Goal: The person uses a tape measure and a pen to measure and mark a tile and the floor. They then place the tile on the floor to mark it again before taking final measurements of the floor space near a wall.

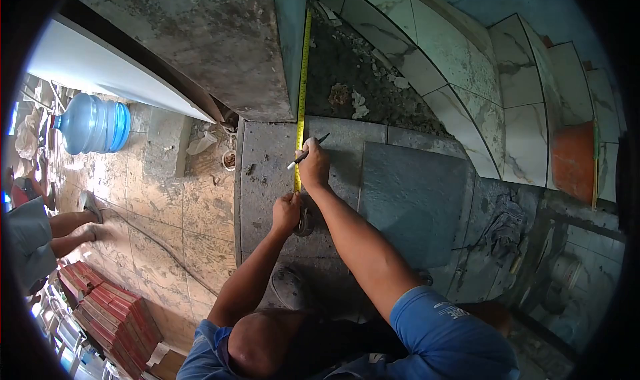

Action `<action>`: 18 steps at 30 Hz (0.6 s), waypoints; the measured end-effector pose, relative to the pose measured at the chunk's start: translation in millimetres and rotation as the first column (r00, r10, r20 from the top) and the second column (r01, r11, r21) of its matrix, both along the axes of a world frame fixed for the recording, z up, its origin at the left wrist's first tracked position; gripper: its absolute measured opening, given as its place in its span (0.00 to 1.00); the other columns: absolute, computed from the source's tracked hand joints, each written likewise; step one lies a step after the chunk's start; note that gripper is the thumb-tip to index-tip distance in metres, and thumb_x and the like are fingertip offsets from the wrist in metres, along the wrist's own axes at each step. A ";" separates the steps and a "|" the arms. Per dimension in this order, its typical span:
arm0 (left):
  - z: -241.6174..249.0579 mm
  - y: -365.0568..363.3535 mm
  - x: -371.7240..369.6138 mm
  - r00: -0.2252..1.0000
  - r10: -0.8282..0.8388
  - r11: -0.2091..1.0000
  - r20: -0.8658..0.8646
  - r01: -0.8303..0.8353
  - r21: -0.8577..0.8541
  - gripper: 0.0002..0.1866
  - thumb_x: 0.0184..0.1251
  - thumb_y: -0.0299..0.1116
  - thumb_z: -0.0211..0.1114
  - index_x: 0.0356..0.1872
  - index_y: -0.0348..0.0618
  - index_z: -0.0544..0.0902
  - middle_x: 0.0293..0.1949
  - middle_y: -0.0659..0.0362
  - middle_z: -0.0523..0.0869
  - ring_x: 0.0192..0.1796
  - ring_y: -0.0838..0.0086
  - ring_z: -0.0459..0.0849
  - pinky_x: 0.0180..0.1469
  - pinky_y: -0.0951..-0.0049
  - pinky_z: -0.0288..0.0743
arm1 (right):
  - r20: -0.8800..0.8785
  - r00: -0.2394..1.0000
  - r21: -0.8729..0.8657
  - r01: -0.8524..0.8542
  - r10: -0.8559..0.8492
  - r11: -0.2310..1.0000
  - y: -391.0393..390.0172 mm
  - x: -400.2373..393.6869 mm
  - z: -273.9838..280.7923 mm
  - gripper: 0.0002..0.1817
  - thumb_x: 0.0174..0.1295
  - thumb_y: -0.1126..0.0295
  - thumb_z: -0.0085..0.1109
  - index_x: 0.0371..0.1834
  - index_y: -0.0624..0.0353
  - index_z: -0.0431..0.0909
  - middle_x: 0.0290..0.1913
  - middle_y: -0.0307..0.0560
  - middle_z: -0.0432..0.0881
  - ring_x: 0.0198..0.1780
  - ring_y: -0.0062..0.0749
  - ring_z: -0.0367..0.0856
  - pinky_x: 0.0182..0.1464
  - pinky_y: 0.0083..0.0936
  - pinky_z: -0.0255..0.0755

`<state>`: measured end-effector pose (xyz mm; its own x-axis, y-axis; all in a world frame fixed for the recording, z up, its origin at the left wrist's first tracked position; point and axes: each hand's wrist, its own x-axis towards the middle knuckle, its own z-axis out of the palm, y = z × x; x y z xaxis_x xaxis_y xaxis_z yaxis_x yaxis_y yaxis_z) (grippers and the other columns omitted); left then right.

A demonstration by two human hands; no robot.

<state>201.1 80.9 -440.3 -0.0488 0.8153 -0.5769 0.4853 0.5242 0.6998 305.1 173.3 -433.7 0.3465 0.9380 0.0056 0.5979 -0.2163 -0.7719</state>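
Note:
A yellow tape measure (303, 80) runs straight out along the wall's edge, over dark rough mortar and onto the grey floor tiles. My left hand (287, 213) is closed on its near end, and a dark round shape beside those fingers looks like the case. Further up the blade, my right hand (315, 165) is closed around a black-and-white marker (299, 160), which lies across the tape. Just right of my right hand, a square grey tile (417, 200) rests on the floor.
White marbled tiles (460, 67) line a curved step at right, near an orange bucket (573, 160). A crumpled cloth (505, 227) lies below. Leftward are a blue water jug (97, 123), a concrete block (167, 140), stacked red boxes (110, 313) and another person's legs (70, 233).

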 end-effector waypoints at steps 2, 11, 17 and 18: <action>1.7 0.2 0.6 1.000 0.025 1.000 0.018 -0.024 -0.013 0.19 0.67 0.44 0.56 0.29 0.35 0.83 0.24 0.43 0.82 0.31 0.54 0.84 0.37 0.60 0.73 | 0.014 1.000 0.029 0.012 -0.013 1.000 -0.3 0.6 -3.3 0.16 0.50 0.72 0.70 0.29 0.57 0.66 0.23 0.52 0.75 0.29 0.55 0.77 0.30 0.42 0.68; 0.9 1.4 0.1 1.000 0.006 0.999 0.001 -0.006 -0.031 0.20 0.67 0.41 0.55 0.27 0.32 0.81 0.21 0.53 0.81 0.26 0.73 0.77 0.32 0.66 0.70 | -0.004 1.000 -0.018 -0.019 0.019 1.000 -0.4 2.5 -1.2 0.11 0.55 0.73 0.62 0.34 0.58 0.68 0.28 0.57 0.79 0.35 0.58 0.79 0.33 0.47 0.70; 0.9 -0.6 1.0 0.995 0.071 0.997 0.075 -0.068 -0.042 0.20 0.67 0.42 0.56 0.26 0.33 0.80 0.19 0.48 0.78 0.23 0.64 0.79 0.31 0.62 0.70 | 0.026 0.999 -0.013 -0.020 0.021 1.000 -0.5 1.6 -5.5 0.11 0.55 0.73 0.63 0.35 0.57 0.69 0.27 0.56 0.80 0.33 0.57 0.80 0.32 0.46 0.71; -0.1 -0.6 1.1 0.995 0.068 0.997 0.075 -0.065 -0.041 0.20 0.67 0.42 0.56 0.26 0.33 0.80 0.19 0.48 0.78 0.23 0.64 0.79 0.31 0.62 0.70 | 0.020 1.000 -0.022 -0.018 0.018 1.000 -0.8 1.6 -3.9 0.11 0.55 0.73 0.63 0.35 0.57 0.69 0.27 0.55 0.80 0.33 0.57 0.80 0.32 0.46 0.71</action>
<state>202.2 80.4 -440.4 -0.0566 0.7888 -0.6120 0.3945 0.5808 0.7121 306.7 172.5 -437.6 0.3296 0.9441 -0.0087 0.6169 -0.2223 -0.7550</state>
